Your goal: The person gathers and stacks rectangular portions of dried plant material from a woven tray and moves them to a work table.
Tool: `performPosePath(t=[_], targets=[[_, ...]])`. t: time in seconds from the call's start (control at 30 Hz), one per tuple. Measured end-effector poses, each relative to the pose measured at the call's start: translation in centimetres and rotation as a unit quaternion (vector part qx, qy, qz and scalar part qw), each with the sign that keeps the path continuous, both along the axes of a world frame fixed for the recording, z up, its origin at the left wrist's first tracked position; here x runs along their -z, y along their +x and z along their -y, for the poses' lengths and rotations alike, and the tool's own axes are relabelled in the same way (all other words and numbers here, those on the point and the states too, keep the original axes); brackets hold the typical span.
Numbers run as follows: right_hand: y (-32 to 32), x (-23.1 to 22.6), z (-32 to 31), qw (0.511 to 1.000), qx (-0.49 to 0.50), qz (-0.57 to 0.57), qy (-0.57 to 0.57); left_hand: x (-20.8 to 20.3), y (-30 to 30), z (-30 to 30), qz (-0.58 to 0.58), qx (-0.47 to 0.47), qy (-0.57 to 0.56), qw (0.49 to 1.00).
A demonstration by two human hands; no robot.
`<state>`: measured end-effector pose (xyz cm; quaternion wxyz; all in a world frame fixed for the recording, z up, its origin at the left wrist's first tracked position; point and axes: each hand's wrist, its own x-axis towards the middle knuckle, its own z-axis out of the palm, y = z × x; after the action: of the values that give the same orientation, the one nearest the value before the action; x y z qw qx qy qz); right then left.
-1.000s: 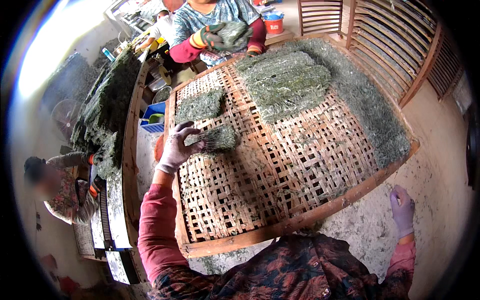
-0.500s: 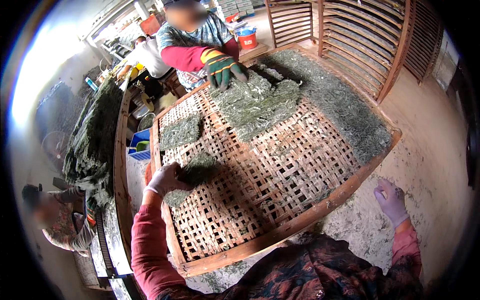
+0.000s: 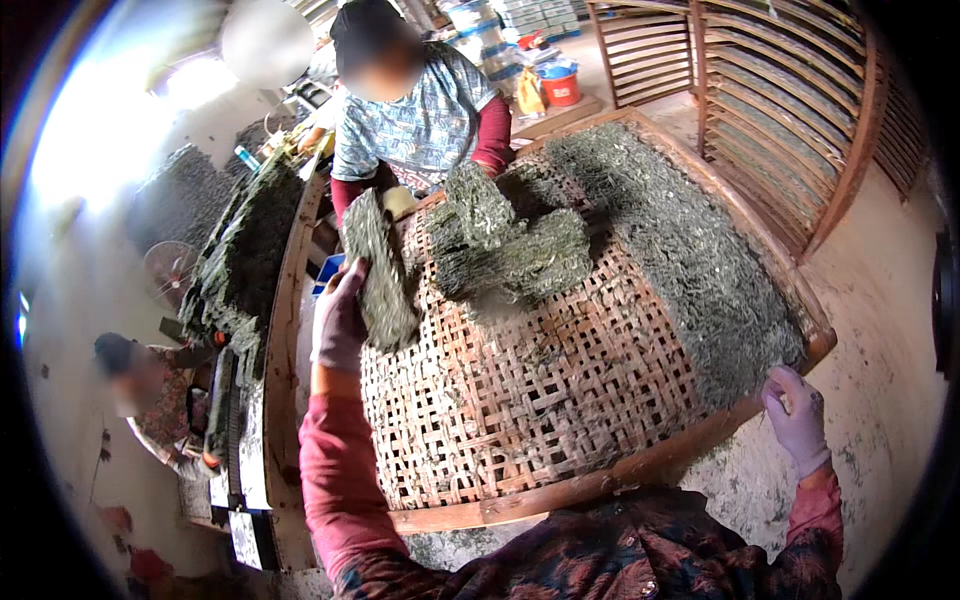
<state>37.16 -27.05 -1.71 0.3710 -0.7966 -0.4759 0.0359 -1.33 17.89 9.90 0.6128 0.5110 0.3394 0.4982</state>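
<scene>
In my left hand (image 3: 340, 315), gloved in pale lilac, is a grey-green slab of shredded, seaweed-like strands (image 3: 385, 285), held up on edge over the left side of a woven tray (image 3: 530, 400). My thumb and fingers close on its near side. Farther in on the tray lies a heap of similar slabs (image 3: 520, 255). A wide layer of loose strands (image 3: 685, 260) covers the tray's right side. My right hand (image 3: 797, 420), also gloved, is at the tray's near right corner with fingers curled in. Whatever its fingertips pinch is too small to tell.
A co-worker (image 3: 425, 120) stands across the tray, hands mostly hidden behind the slabs. Slatted wooden racks (image 3: 785, 110) stand at the far right. Left is a long dark pile of strands (image 3: 245, 245), with another person (image 3: 150, 400) beyond. A red bucket (image 3: 561, 88) sits behind.
My left hand has raised its slab and turned it upright, moving farther across. My right hand has come to the tray's corner. The co-worker's green-gloved hand has left the heap's top.
</scene>
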Motion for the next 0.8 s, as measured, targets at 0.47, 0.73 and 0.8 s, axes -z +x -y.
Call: performPosePath(t=[0.47, 0.73, 0.8], targets=[[10.1, -1.0, 2.4, 0.998, -0.057, 0.03, -0.019, 3.4, 6.5, -7.9, -0.17, -0.031, 0.102, 0.98], [7.4, -1.4, 3.9, 0.997, -0.035, 0.054, -0.032, 3.1, 11.7, -6.3, -0.554, -0.11, 0.451, 0.691], [6.2, -2.1, 4.2, 0.996, -0.042, 0.073, -0.042, 2.9, 11.2, -8.1, -0.578, -0.087, 0.42, 0.694]])
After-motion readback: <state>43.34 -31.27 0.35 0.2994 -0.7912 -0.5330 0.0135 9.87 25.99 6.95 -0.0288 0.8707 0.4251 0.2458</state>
